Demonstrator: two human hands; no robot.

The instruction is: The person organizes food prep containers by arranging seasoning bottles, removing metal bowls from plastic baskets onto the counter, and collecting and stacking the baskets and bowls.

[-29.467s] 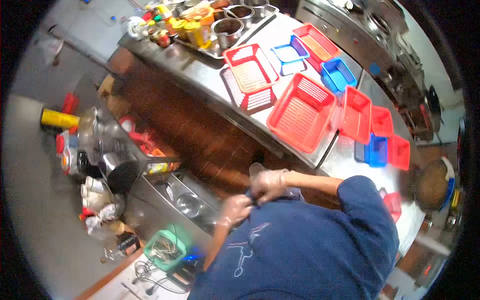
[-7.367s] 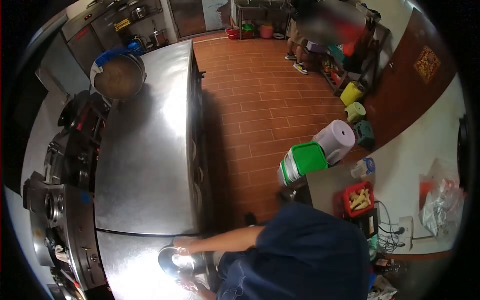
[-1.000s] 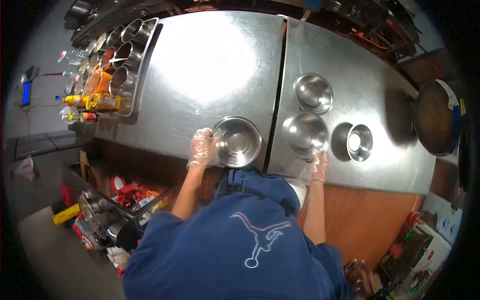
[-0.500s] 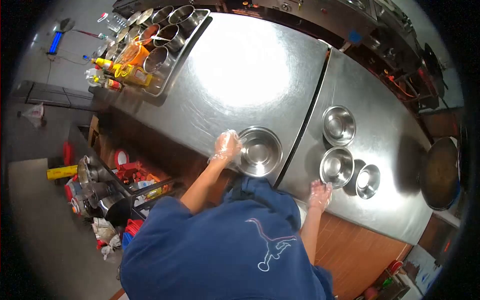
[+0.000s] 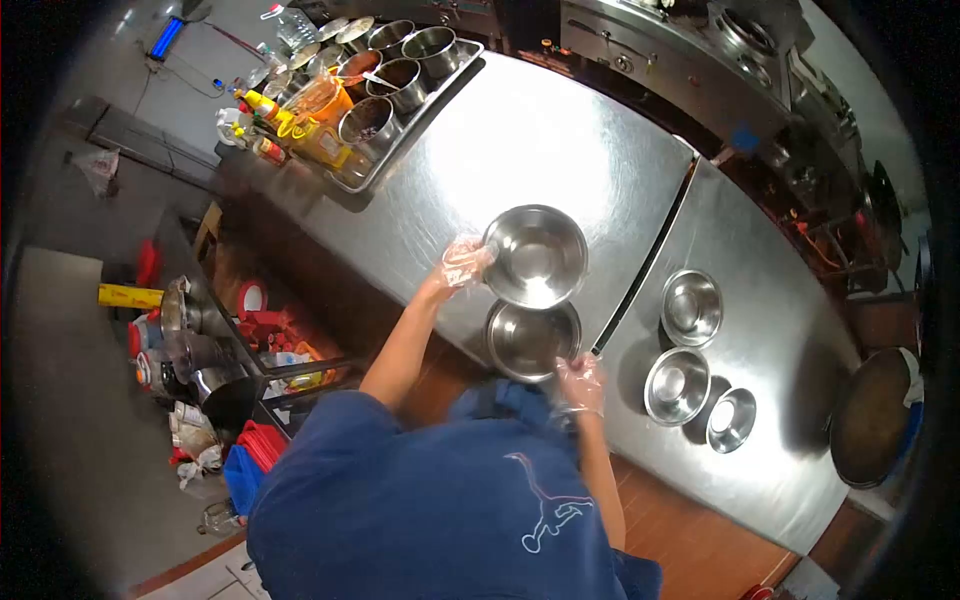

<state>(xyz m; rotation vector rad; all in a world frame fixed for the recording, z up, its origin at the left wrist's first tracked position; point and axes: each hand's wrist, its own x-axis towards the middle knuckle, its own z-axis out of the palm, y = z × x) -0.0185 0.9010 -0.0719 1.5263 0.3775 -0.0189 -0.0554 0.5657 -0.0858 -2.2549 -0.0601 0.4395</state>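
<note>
Both my hands wear clear plastic gloves. My left hand (image 5: 465, 262) pinches the left rim of a shiny steel bowl (image 5: 537, 262) over the left steel worktop. Closer to my body is a second steel bowl (image 5: 532, 342), partly covered by the first one in view. At its lower right edge, my right hand (image 5: 581, 385) has its fingers closed on the rim. I cannot tell how far either bowl is off the worktop. On the right-hand worktop stand three more steel bowls: a far one (image 5: 691, 307), a middle one (image 5: 678, 386) and a smaller one (image 5: 731, 420).
A metal tray (image 5: 420, 118) with pots of sauces and bottles stands at the back left. A dark gap (image 5: 655, 245) divides the two worktops (image 5: 400, 225). A large wok-like pan (image 5: 872, 420) is at far right. Stoves (image 5: 630, 50) line the back.
Two bowls now show where one was seen on the left worktop. My right hand has moved left from beside the right-hand bowls to the nearer bowl. The camera view has shifted.
</note>
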